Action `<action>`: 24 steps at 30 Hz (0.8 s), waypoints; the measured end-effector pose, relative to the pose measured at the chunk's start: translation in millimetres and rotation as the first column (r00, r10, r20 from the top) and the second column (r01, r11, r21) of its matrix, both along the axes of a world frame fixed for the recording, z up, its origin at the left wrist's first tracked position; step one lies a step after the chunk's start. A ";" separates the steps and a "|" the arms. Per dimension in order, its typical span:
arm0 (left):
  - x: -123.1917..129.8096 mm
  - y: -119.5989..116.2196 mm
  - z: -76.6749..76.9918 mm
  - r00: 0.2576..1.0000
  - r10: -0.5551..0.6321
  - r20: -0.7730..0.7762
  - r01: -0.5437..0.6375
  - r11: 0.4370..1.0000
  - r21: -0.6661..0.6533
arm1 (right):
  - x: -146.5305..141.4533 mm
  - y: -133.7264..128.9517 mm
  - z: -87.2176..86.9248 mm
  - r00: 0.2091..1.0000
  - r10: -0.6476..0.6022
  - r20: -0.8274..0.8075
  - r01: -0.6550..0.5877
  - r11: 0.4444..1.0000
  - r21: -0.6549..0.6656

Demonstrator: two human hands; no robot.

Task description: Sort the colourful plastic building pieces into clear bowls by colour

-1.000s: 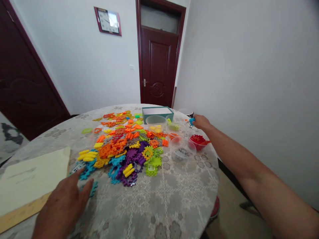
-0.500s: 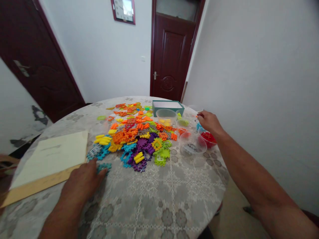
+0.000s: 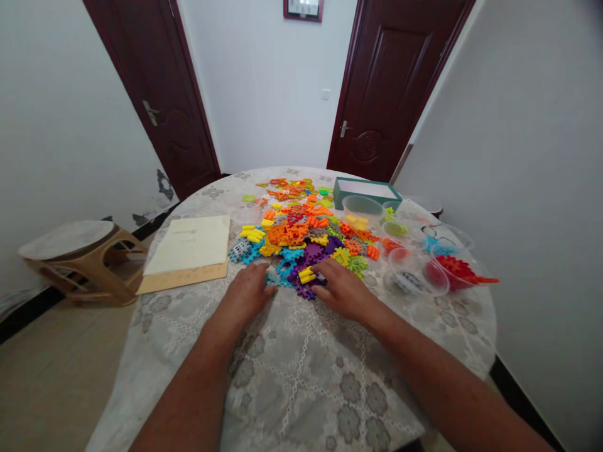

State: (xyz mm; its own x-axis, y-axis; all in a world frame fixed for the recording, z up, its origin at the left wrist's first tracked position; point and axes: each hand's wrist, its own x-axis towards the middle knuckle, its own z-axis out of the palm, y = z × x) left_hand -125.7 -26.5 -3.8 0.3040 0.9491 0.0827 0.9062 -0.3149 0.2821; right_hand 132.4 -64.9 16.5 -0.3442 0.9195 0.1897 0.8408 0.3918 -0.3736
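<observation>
A heap of interlocking plastic toy pieces (image 3: 301, 238) in orange, purple, blue, yellow and green lies on the round table (image 3: 301, 383). My left hand (image 3: 247, 292) rests at the near edge of the heap, its fingers on blue pieces (image 3: 276, 276) and spread apart. Beside it, my right hand (image 3: 342, 290) lies with its fingertips on purple pieces (image 3: 308, 289), touching a yellow piece (image 3: 306, 274). Neither hand visibly grips anything, though the fingers hide some pieces beneath them.
Several clear plastic bowls (image 3: 414, 273) and a teal-rimmed box (image 3: 367, 191) stand past the heap on the right. One bowl (image 3: 450, 273) holds red pieces. Cream paper on a wooden board (image 3: 188, 245) lies at left. A wooden stool (image 3: 80, 257) stands beyond the table's left edge.
My right hand has come back from the bowls to the heap's near edge. My left hand has moved onto the blue pieces. The view has tilted downward and shifted.
</observation>
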 end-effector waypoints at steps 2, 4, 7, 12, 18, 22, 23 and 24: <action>7.8 -3.3 -0.7 0.997 -0.048 0.061 0.048 0.999 0.007 | -9.6 -3.4 -8.5 0.999 -0.019 0.028 0.018 0.999 0.039; 13.1 -5.7 -0.4 0.991 -0.083 0.108 0.084 0.996 -0.005 | -13.9 -6.1 -13.7 0.998 -0.034 0.061 0.031 0.998 0.048; 15.6 -7.6 0.9 0.978 -0.096 0.186 0.109 0.992 -0.065 | -11.4 -7.2 -15.6 0.991 -0.061 0.120 0.056 0.997 0.047; 16.2 -11.1 1.8 0.936 -0.094 0.339 0.170 0.965 -0.202 | 4.7 -4.7 -17.0 0.968 -0.155 0.199 0.139 0.986 0.095; 24.9 -18.9 2.2 0.903 -0.216 0.372 0.284 0.949 -0.139 | 19.2 2.1 -23.5 0.954 -0.252 0.163 0.227 0.961 0.159; 28.9 -20.9 -0.9 0.910 -0.239 0.339 0.295 0.947 -0.126 | 17.4 1.3 -21.4 0.980 -0.184 0.070 0.167 0.965 0.204; 29.1 -21.1 -1.9 0.910 -0.239 0.338 0.294 0.948 -0.121 | 15.1 -0.3 -20.3 0.989 -0.140 0.055 0.126 0.971 0.205; 29.3 -21.5 -2.6 0.910 -0.242 0.337 0.293 0.949 -0.112 | 12.3 -2.4 -19.2 0.994 -0.097 0.046 0.086 0.976 0.201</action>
